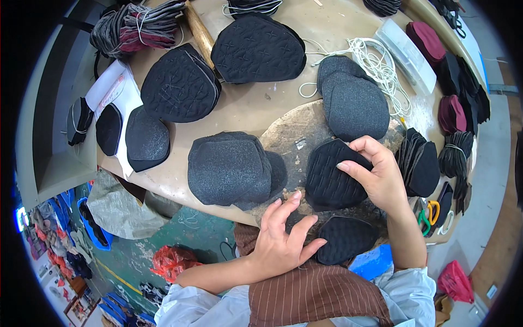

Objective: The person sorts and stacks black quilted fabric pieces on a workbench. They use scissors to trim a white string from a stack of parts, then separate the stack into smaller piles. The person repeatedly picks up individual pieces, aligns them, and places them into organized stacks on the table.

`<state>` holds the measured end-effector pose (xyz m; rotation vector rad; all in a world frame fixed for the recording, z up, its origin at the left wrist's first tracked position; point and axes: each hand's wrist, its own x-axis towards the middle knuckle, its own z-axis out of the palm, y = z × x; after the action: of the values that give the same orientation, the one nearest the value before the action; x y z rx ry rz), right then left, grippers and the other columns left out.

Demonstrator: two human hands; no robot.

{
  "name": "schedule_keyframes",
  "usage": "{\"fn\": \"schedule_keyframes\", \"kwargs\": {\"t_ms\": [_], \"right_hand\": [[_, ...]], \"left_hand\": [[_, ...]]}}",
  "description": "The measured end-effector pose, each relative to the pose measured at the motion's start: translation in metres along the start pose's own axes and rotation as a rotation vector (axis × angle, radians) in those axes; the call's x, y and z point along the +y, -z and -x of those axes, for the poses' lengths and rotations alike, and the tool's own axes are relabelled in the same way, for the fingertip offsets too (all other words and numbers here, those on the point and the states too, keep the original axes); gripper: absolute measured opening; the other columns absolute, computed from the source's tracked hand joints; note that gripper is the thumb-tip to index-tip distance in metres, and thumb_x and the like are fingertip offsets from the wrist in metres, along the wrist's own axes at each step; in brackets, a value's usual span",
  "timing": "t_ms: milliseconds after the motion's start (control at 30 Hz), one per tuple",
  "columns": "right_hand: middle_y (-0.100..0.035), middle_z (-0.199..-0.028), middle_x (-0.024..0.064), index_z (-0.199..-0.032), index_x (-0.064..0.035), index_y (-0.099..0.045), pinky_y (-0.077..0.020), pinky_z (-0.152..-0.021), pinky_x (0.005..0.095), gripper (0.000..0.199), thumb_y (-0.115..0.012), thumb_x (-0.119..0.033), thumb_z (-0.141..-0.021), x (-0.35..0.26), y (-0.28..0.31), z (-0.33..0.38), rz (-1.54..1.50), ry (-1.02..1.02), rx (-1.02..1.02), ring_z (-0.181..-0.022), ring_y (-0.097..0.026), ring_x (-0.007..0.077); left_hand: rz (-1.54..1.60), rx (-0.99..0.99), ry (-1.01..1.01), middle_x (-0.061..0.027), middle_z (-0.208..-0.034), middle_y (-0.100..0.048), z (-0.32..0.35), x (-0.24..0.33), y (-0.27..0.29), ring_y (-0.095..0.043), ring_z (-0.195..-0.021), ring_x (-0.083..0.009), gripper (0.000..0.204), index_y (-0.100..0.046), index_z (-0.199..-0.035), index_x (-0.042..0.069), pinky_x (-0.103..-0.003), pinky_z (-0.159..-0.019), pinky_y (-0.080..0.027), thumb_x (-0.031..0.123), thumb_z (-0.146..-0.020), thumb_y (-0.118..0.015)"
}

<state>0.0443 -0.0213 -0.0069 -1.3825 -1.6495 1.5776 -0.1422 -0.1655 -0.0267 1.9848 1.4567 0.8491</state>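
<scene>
Between thumb and fingers, my right hand grips the upper right edge of a black quilted fabric piece, which lies over the worn patch of the table. My left hand hovers at the table's near edge with its fingers spread and nothing in them. Its thumb is close to a second black quilted piece near my apron; whether they touch I cannot tell. To the left sits a pile of dark grey rounded pieces. Beyond the held piece lies another grey pile.
Two thick stacks of black quilted pieces stand at the back. White cord lies tangled beside a clear plastic box. Bundled black and maroon pieces line the right edge, with scissors nearer me. A wooden handle lies behind.
</scene>
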Motion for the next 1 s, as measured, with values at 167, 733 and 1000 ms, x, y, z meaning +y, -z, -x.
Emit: {"fn": "schedule_keyframes", "kwargs": {"t_ms": [167, 733, 1000], "right_hand": [[-0.063, -0.088, 0.0029, -0.094, 0.0013, -0.056, -0.0463, -0.078, 0.024, 0.02, -0.07, -0.002, -0.08, -0.001, 0.0, -0.001, 0.075, 0.032, -0.006, -0.086, -0.057, 0.007], [-0.066, -0.085, 0.0094, -0.094, 0.0012, -0.061, -0.048, -0.073, 0.0277, 0.026, -0.075, -0.011, -0.076, 0.003, 0.001, -0.004, 0.157, 0.032, 0.011, -0.079, -0.061, 0.0127], [-0.064, -0.082, 0.0062, -0.092, 0.0022, -0.06, -0.0474, -0.072, 0.0262, 0.024, -0.074, -0.007, -0.076, -0.011, 0.002, -0.008, 0.252, -0.014, -0.037, -0.078, -0.058, 0.0091]], "left_hand": [[0.012, 0.003, -0.007, -0.0214, -0.131, -0.032, 0.002, -0.001, -0.001, -0.037, -0.127, -0.0361, 0.051, -0.055, -0.111, 0.006, -0.051, -0.103, -0.031, 0.031, -0.072, -0.078], [-0.089, -0.098, -0.054, -0.0249, -0.135, -0.035, -0.01, 0.002, -0.002, -0.036, -0.128, -0.034, 0.062, -0.052, -0.118, 0.008, -0.053, -0.104, -0.025, 0.046, -0.074, -0.073], [-0.156, -0.146, -0.02, -0.0274, -0.136, -0.038, -0.015, 0.007, -0.001, -0.036, -0.128, -0.0336, 0.071, -0.049, -0.124, 0.004, -0.054, -0.104, -0.022, 0.051, -0.076, -0.068]]}}
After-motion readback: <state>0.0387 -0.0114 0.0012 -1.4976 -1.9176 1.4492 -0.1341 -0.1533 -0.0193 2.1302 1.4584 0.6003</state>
